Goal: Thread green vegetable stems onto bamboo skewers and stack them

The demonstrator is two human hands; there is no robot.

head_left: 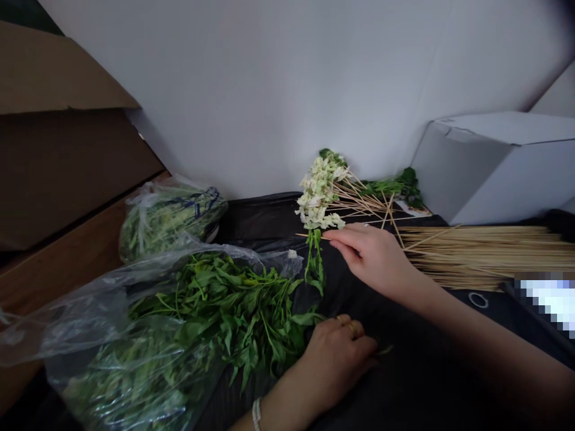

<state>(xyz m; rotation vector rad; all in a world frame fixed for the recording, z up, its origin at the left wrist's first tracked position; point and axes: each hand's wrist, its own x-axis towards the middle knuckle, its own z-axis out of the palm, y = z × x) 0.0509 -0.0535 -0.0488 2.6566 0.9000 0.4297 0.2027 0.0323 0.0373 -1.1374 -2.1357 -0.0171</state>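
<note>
My right hand [377, 257] pinches a bamboo skewer [308, 235] that points left. A small bunch of leafy greens [315, 266] hangs from the skewer near its tip. Lower down, my left hand [336, 353] is closed with fingers curled under, at the right edge of a heap of leafy greens [242, 305]. A thin pale stem [385, 349] sticks out past its fingertips; the rest of what it grips is hidden. Just beyond my right hand lies a pile of skewers with pale, whitish-green pieces [318, 191] on their ends.
A clear plastic bag [103, 323] spreads around the greens, with another filled bag [175, 218] behind. Many bare skewers [489, 257] lie at right, before a white box [489, 161]. More greens [399, 185] rest near the wall. A cardboard box [67, 161] stands left.
</note>
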